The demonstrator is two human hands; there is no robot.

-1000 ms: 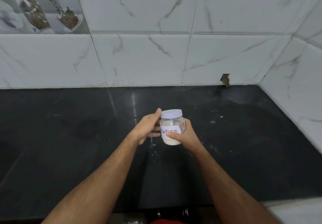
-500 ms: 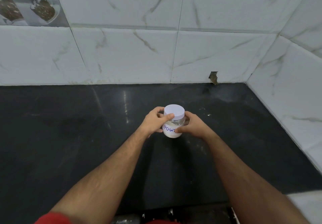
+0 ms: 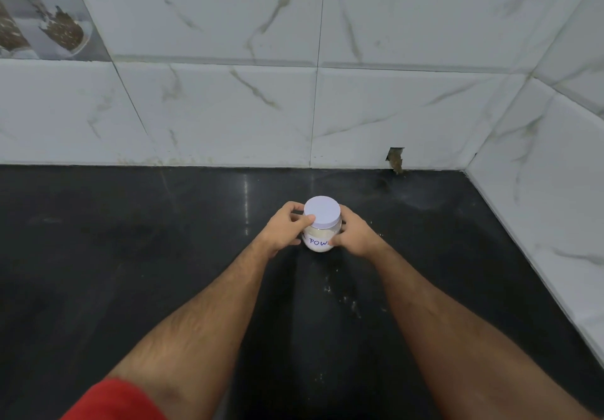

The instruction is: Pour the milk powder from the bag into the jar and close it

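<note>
Both hands clamp the jar (image 3: 321, 236) mid-counter (image 3: 130, 256): L hand (image 3: 287, 227) pinches lid (image 3: 322, 211), R hand (image 3: 354, 235) wraps body w/ powder inside; risk: cross-threaded lid or jar slipping on the slick counter, spilling.

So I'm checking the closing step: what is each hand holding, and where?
Left hand grips the white lid at its rim; right hand holds the powder jar by its body.
</note>
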